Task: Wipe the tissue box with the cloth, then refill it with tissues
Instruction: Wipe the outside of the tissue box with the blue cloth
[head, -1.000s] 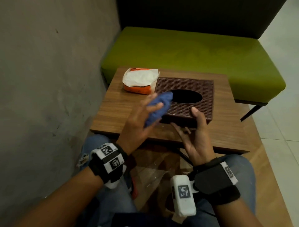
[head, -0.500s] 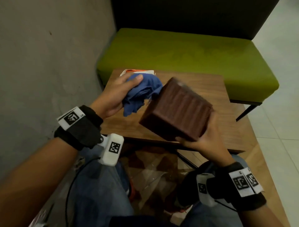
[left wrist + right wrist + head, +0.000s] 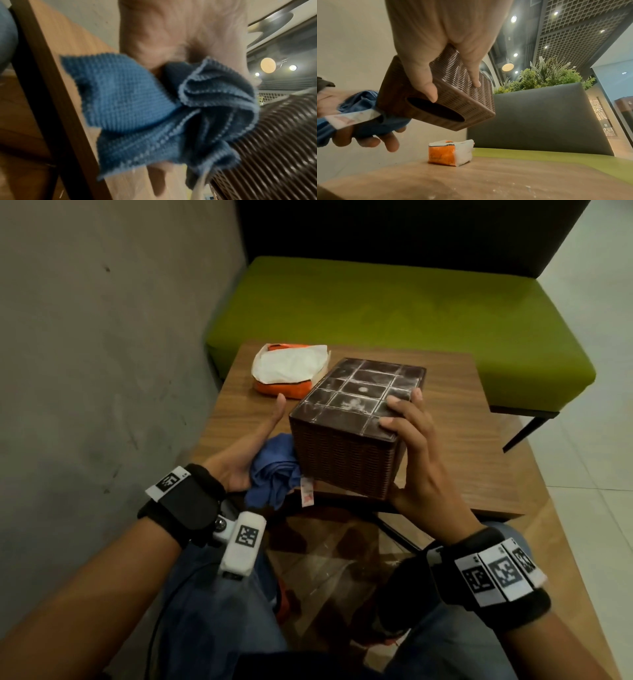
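Presently the box (image 3: pixel 346 433) is off the tabletop (image 3: pixel 445 405), inverted, its dusty base up and the oval opening facing down. Right hand (image 3: pixel 414 450) grips one end: fingers on the base, thumb under near the opening. Left hand (image 3: pixel 246 450) presses the bunched cloth (image 3: pixel 274 470) against the box's side, fingers loosely spread. Judged: one-handed lift suggests a light, empty shell; woven walls look stiff and ribbed, so unlikely to slip. Best held by the ends. Cloth soft, drapes. Tissue pack (image 3: pixel 289 371) sits apart on the tabletop.
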